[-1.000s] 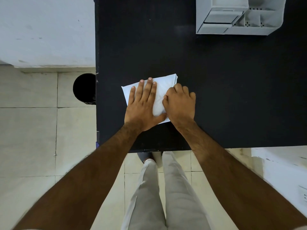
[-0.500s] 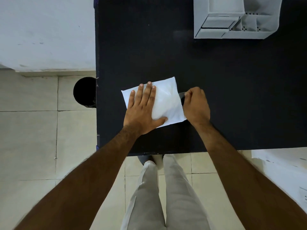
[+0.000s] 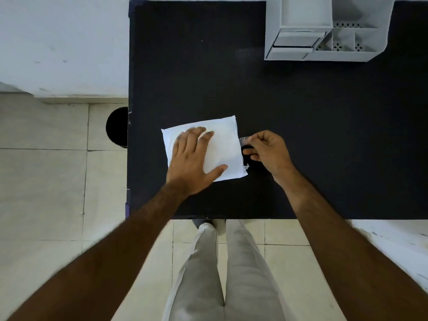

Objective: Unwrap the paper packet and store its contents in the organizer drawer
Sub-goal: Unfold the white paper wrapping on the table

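A white folded paper packet (image 3: 225,147) lies flat on the black table (image 3: 301,135), near its front left. My left hand (image 3: 193,159) rests on the packet's left half with fingers spread, pressing it down. My right hand (image 3: 268,150) is just off the packet's right edge, its fingertips pinched on a small clear strip of tape (image 3: 244,141). A torn bit of paper sticks out at the packet's lower right corner. The grey organizer (image 3: 324,28) stands at the table's far right, its drawers shut at its left front. The packet's contents are hidden.
A black round bin (image 3: 117,127) stands on the tiled floor by the table's left edge. A white wall runs at the upper left. My legs are below the table's front edge. A white surface shows at the lower right.
My right hand has slid off the packet to its right edge, pulling a strip of tape away. The left hand stays on the packet, its fingers slightly lifted.
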